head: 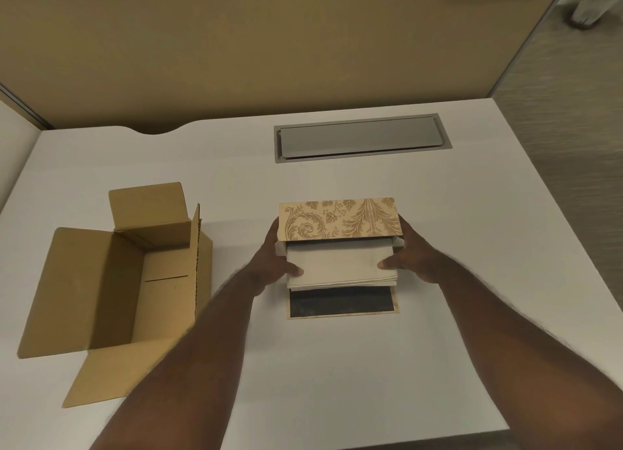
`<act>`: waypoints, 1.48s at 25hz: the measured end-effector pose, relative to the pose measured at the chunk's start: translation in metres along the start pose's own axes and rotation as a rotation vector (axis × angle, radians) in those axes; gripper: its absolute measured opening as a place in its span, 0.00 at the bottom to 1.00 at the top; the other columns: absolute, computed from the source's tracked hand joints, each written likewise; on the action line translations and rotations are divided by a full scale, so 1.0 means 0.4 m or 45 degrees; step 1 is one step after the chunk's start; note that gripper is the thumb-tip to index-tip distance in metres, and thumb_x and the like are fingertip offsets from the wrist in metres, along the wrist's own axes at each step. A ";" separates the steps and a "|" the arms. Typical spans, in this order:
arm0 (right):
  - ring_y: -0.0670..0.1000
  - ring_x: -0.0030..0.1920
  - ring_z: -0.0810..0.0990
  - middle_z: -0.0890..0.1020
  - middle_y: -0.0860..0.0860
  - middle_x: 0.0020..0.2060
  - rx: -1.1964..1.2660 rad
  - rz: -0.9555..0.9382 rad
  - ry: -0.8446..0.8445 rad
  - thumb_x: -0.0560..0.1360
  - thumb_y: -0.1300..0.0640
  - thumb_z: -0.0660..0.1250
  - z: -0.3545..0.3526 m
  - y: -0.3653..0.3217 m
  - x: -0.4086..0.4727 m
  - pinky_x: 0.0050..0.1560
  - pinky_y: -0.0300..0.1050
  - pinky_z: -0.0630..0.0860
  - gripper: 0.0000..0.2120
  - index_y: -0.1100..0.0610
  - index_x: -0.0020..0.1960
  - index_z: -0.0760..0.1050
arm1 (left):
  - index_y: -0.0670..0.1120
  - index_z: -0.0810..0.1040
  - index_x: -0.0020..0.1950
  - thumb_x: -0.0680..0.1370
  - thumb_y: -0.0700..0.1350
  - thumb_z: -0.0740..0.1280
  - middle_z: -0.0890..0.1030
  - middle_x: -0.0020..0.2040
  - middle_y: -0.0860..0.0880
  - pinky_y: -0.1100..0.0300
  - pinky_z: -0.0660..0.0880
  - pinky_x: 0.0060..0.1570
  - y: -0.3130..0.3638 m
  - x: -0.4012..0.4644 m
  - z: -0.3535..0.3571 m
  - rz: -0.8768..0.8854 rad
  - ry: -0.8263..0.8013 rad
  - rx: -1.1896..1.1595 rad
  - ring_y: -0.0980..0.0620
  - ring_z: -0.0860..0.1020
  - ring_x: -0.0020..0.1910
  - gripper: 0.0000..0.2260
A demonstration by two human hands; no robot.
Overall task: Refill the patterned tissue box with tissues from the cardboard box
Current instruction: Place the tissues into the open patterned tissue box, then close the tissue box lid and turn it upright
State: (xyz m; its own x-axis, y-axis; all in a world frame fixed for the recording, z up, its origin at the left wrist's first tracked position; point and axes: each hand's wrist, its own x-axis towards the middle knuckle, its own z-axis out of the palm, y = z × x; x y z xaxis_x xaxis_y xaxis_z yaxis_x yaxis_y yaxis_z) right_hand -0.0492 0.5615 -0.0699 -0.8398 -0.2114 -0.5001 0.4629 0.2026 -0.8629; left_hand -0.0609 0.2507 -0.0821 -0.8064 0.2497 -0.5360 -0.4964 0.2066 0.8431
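Two hands meet at centre frame: the left hand and the right hand each clamp one end of a single stack of tissues, thumbs on top, fingers hidden along the sides. The stack sticks halfway out of the one patterned box, whose open flap lies flat below it. One cardboard box stands open at left, well apart. All rest on the table; one grey hatch sits above.

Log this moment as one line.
stage: loading | hands: left, right hold tissues | patterned box: partly filled | cardboard box: open
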 end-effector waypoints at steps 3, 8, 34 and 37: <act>0.54 0.71 0.67 0.63 0.44 0.73 -0.095 0.016 0.054 0.62 0.77 0.77 -0.007 0.004 0.012 0.59 0.49 0.76 0.62 0.41 0.79 0.46 | 0.60 0.54 0.76 0.62 0.21 0.72 0.75 0.63 0.58 0.61 0.79 0.48 0.017 0.013 -0.002 0.056 -0.075 0.064 0.56 0.74 0.60 0.55; 0.47 0.71 0.66 0.66 0.43 0.73 -0.232 -0.054 -0.050 0.59 0.76 0.79 -0.040 -0.005 0.056 0.58 0.34 0.71 0.65 0.42 0.79 0.44 | 0.57 0.52 0.76 0.61 0.22 0.75 0.71 0.65 0.56 0.74 0.75 0.41 0.031 0.030 -0.014 0.041 -0.097 0.155 0.51 0.68 0.64 0.55; 0.47 0.66 0.74 0.71 0.45 0.70 -0.807 -0.490 0.379 0.66 0.57 0.76 0.018 0.101 -0.046 0.64 0.44 0.74 0.51 0.42 0.78 0.46 | 0.58 0.52 0.74 0.67 0.40 0.78 0.79 0.56 0.63 0.73 0.75 0.46 -0.070 -0.049 0.022 0.385 0.213 0.468 0.66 0.78 0.53 0.46; 0.49 0.76 0.62 0.58 0.45 0.77 -0.886 -0.525 0.249 0.64 0.53 0.78 0.010 0.099 -0.047 0.73 0.47 0.64 0.56 0.42 0.79 0.44 | 0.57 0.50 0.75 0.69 0.41 0.77 0.79 0.55 0.61 0.71 0.76 0.45 -0.060 -0.048 0.025 0.380 0.247 0.510 0.66 0.79 0.52 0.46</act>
State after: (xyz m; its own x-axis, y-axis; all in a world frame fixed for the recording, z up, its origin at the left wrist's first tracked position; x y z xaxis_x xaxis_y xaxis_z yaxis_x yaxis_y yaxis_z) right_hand -0.0140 0.5695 -0.0950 -0.9675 -0.2407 -0.0768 -0.1195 0.7039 -0.7001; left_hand -0.0304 0.2502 -0.0927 -0.9573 0.1809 -0.2256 -0.1056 0.5078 0.8550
